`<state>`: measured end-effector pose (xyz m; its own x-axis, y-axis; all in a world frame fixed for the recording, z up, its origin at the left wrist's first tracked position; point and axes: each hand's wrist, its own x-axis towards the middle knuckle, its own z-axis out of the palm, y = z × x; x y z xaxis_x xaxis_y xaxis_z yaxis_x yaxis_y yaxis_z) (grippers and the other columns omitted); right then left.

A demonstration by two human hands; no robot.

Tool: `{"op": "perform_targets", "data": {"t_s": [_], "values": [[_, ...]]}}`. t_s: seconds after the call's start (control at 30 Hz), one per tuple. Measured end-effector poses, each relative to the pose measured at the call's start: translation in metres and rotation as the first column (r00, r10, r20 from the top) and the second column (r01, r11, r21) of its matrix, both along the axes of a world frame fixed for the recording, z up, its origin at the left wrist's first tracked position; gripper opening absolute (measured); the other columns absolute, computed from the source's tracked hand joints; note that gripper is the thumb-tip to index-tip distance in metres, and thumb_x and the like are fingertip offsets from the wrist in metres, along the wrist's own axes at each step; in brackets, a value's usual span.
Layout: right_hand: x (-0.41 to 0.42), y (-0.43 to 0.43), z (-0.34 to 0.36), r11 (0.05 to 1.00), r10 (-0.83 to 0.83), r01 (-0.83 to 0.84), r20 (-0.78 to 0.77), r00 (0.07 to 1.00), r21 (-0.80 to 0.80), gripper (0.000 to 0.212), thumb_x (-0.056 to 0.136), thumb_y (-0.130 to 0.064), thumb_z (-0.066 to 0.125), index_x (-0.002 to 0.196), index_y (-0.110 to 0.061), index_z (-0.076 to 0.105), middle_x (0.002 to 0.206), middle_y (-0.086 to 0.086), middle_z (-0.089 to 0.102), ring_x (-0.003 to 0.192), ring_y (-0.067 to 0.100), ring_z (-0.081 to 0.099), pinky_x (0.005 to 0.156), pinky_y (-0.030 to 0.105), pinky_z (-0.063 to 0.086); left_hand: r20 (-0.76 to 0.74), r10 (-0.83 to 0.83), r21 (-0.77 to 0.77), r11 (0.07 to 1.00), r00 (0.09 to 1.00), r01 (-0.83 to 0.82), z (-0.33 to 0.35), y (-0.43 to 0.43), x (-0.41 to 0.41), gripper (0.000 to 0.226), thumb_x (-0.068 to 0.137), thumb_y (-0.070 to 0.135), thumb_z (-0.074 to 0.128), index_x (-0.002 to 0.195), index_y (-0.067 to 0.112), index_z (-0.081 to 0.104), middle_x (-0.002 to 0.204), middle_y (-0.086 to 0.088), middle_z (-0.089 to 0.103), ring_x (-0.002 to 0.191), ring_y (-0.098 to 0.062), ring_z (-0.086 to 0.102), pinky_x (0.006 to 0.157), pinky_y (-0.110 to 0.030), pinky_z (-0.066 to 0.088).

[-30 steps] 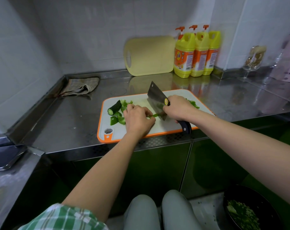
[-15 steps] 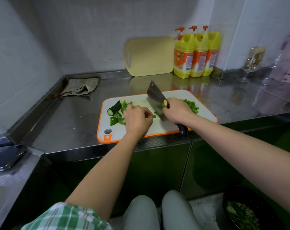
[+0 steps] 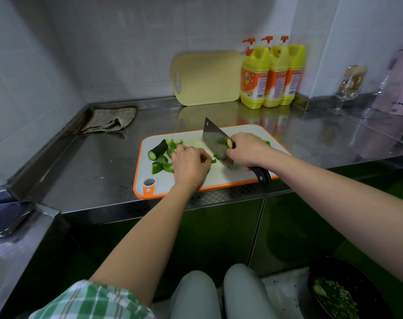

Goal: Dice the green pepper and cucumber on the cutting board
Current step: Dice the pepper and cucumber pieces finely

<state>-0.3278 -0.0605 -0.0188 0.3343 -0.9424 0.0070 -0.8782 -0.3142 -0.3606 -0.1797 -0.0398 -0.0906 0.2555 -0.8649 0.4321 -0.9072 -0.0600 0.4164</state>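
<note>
**Right hand**: the fingers are closed tightly round the black handle of a broad steel cleaver, high up by the blade. The butt of the handle is left sticking out below the wrist, over the front edge of the white plastic cutting board with an orange rim. The blade is held on edge and tilted. Its lower corner is down at the board and its far corner is raised toward the board's back edge. Contact with the board cannot be confirmed. The forearm is brought in across the board's front right corner.

**Left hand**: the fingers are curled under, with the knuckles turned toward the flat of the blade. A thin green pepper strip is pinned under the fingertips, and its end is seen just beside the blade. The wrist is laid low over the board's front edge. The forearm is stretched straight in from the counter's front edge.

**On the board:**
- A dark green cucumber stub is seen near the left edge, with its cut face turned toward the front left corner.
- Loose green pepper chunks are gathered between the stub and the left hand.
- A little diced green is glimpsed behind the right hand.

**Stainless steel counter**:
- The board is set at the front edge.
- A crumpled grey cloth is lodged in the back left corner.
- A pale yellow cutting board is leaned against the wall at the back edge.
- Three yellow pump bottles with orange labels are lined up just beside it.
</note>
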Motion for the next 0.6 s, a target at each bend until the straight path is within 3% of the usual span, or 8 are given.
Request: {"op": "perform_targets", "data": {"t_s": [0.17, 0.33, 0.43, 0.6], "values": [[-0.0015, -0.0006, -0.0003, 1.0, -0.001, 0.001, -0.016, 1.0, 0.02, 0.01, 0.093, -0.016, 0.047, 0.085, -0.009, 0.047, 0.075, 0.013, 0.058, 0.046, 0.025, 0.057, 0.045, 0.025, 0.042, -0.014, -0.011, -0.004, 1.0, 1.0, 0.011, -0.0014, -0.0028, 0.0007, 0.013, 0.09, 0.03, 0.062, 0.093, 0.029, 0.075, 0.093, 0.002, 0.068, 0.104, -0.025, 0.043, 0.077, -0.032, 0.024], [0.0002, -0.0047, -0.0021, 0.999, -0.003, 0.003, 0.001, 1.0, 0.038, 0.011, 0.095, -0.017, 0.046, 0.09, -0.007, 0.047, 0.071, 0.01, 0.054, 0.048, 0.025, 0.056, 0.05, 0.029, 0.048, -0.017, -0.02, -0.013, 1.0, 1.0, 0.02, -0.0027, -0.0055, 0.001, 0.013, 0.09, 0.031, 0.063, 0.093, 0.029, 0.075, 0.091, 0.003, 0.069, 0.102, -0.023, 0.043, 0.077, -0.031, 0.024], [-0.0011, -0.0062, -0.0053, 1.0, -0.023, 0.023, 0.027, 0.999, -0.003, 0.012, 0.095, -0.018, 0.046, 0.084, -0.011, 0.047, 0.073, 0.009, 0.055, 0.051, 0.025, 0.058, 0.055, 0.033, 0.052, -0.038, -0.036, -0.028, 0.999, 0.999, 0.035, -0.0038, -0.0067, 0.0027, 0.012, 0.089, 0.03, 0.064, 0.092, 0.029, 0.075, 0.087, 0.004, 0.068, 0.101, -0.022, 0.043, 0.077, -0.031, 0.025], [-0.0054, -0.0041, -0.0041, 0.999, 0.0, 0.004, 0.097, 0.995, -0.042, 0.023, 0.093, -0.017, 0.046, 0.071, -0.018, 0.041, 0.07, 0.007, 0.054, 0.047, 0.026, 0.059, 0.046, 0.026, 0.043, -0.082, -0.067, -0.052, 0.997, 0.994, 0.063, -0.0037, -0.0075, 0.0018, 0.009, 0.086, 0.026, 0.065, 0.089, 0.025, 0.074, 0.077, 0.009, 0.059, 0.099, -0.021, 0.043, 0.078, -0.029, 0.027]]}}
